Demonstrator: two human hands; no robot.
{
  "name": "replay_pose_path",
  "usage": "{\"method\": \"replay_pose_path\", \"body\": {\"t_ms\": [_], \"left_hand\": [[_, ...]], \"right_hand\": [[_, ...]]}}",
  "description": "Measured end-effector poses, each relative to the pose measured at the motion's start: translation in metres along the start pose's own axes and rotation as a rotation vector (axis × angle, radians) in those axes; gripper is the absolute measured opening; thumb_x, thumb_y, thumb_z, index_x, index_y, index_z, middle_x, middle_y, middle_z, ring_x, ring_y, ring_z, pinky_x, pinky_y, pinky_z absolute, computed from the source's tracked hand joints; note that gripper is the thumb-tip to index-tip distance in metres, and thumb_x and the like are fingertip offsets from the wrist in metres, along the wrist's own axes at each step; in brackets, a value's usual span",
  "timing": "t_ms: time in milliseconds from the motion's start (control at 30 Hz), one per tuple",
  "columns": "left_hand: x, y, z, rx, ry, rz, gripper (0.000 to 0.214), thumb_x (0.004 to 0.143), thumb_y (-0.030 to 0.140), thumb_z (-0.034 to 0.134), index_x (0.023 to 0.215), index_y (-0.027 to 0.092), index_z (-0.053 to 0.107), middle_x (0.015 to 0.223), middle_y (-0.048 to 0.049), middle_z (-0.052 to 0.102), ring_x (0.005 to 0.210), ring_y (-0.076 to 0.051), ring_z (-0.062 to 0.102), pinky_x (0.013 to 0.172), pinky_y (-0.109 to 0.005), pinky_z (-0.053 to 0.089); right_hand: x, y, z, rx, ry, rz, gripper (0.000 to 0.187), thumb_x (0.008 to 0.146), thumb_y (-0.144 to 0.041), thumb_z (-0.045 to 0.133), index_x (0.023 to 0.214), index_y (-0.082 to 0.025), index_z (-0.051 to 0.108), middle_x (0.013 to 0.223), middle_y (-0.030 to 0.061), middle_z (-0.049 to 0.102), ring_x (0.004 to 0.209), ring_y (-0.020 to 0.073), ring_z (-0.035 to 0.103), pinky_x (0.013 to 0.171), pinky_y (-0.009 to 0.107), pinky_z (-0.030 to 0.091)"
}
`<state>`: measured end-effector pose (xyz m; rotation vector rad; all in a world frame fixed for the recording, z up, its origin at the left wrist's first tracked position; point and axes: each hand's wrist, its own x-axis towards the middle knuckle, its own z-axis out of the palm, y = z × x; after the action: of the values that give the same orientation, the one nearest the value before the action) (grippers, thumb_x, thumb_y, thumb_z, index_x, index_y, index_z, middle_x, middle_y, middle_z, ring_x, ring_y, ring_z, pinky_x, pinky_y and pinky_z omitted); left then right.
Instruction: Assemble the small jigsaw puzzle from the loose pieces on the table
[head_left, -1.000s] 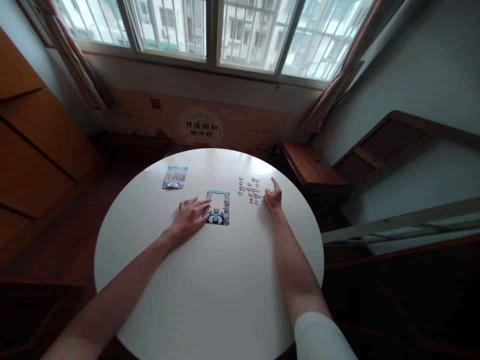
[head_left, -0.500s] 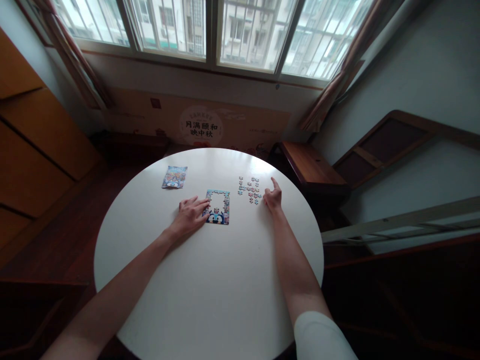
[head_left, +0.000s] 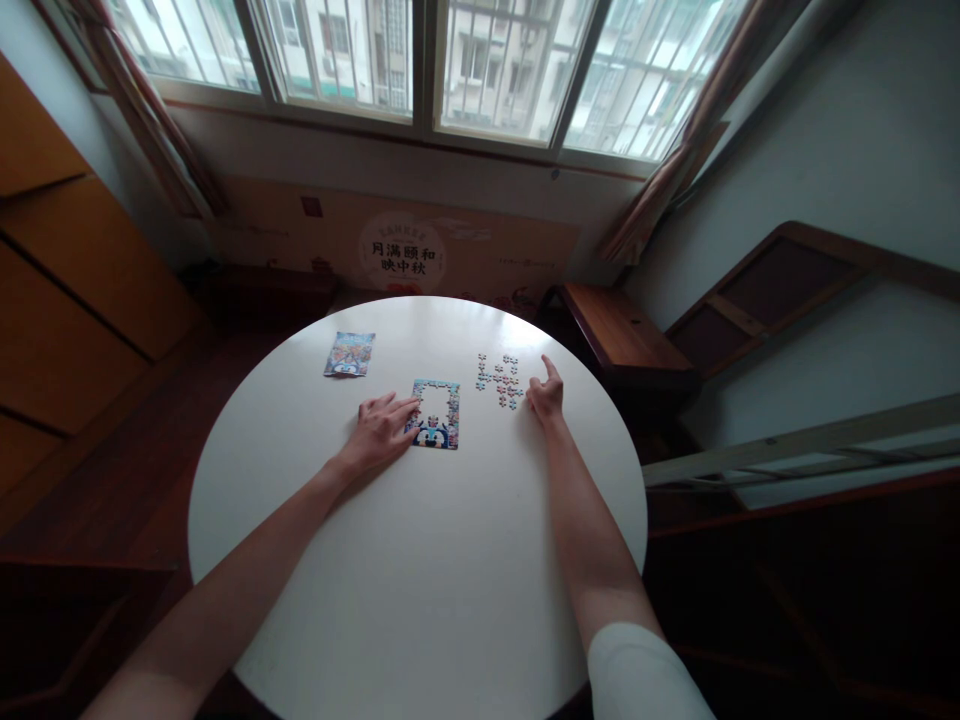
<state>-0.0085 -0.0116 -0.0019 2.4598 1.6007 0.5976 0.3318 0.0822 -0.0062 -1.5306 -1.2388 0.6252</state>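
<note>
A jigsaw puzzle [head_left: 452, 432] lies on the white table, its edge and lower part assembled around a pale gap in the middle. A blue-and-white cartoon figure fills its lower part. My left hand [head_left: 381, 430] rests flat with fingers spread, their tips on the puzzle's left edge. To the right, several loose puzzle pieces [head_left: 504, 380] lie spread on the table. Just beside them is my right hand [head_left: 547, 396], its index finger stretched away from me and the other fingers partly curled. No piece shows in it.
A printed picture packet [head_left: 350, 355] lies at the table's far left. The round white table [head_left: 420, 580] has a curved edge all around. Beyond it on the right stands a wooden bench [head_left: 626, 325]. A window with bars is at the back.
</note>
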Motion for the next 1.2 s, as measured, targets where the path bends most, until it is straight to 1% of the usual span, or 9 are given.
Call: {"method": "replay_pose_path", "body": {"t_ms": [200,367,733,900,1200], "left_hand": [[-0.0002,-0.0009,0.0011,-0.004,-0.002,0.004,0.041,0.089,0.046,0.050,0.128,0.034,0.058,0.138,-0.0006,0.056,0.134,-0.030,0.039,0.107,-0.051,0.024],[0.0002,-0.0005,0.0006,-0.002,-0.006,0.006,0.041,0.089,0.047,0.050,0.127,0.033,0.058,0.138,-0.0007,0.056,0.134,-0.030,0.040,0.107,-0.051,0.025],[0.0001,0.0008,-0.0014,-0.006,-0.004,0.000,0.040,0.089,0.046,0.050,0.127,0.035,0.058,0.138,0.0000,0.056,0.134,-0.030,0.040,0.107,-0.051,0.025],[0.0008,-0.0001,0.0002,-0.003,-0.004,0.005,0.040,0.090,0.046,0.049,0.127,0.034,0.058,0.139,0.0005,0.055,0.134,-0.030,0.039,0.107,-0.050,0.024],[0.0001,-0.0015,0.0006,0.005,-0.002,0.019,0.040,0.090,0.046,0.049,0.127,0.033,0.058,0.139,0.0002,0.055,0.135,-0.030,0.039,0.106,-0.050,0.025]], "right_hand": [[-0.0005,-0.0011,0.0005,0.002,-0.002,0.014,0.080,0.069,-0.019,0.045,0.146,-0.002,0.032,0.040,-0.0067,0.041,0.031,0.0125,0.038,0.034,0.025,0.035],[-0.0008,-0.0018,0.0005,0.014,0.003,0.017,0.080,0.069,-0.019,0.045,0.146,-0.004,0.034,0.039,-0.0068,0.041,0.031,0.0125,0.037,0.033,0.024,0.033],[0.0003,-0.0010,0.0009,-0.010,0.001,0.006,0.082,0.068,-0.020,0.045,0.146,-0.001,0.031,0.039,-0.0065,0.041,0.031,0.0129,0.038,0.035,0.026,0.037],[0.0008,0.0011,0.0010,-0.001,-0.003,0.003,0.080,0.069,-0.021,0.046,0.145,-0.001,0.033,0.039,-0.0066,0.041,0.031,0.0127,0.038,0.034,0.025,0.035],[0.0017,0.0027,0.0014,0.012,-0.001,-0.003,0.079,0.068,-0.018,0.046,0.145,-0.005,0.036,0.039,-0.0068,0.043,0.029,0.0123,0.038,0.031,0.024,0.034]]}}
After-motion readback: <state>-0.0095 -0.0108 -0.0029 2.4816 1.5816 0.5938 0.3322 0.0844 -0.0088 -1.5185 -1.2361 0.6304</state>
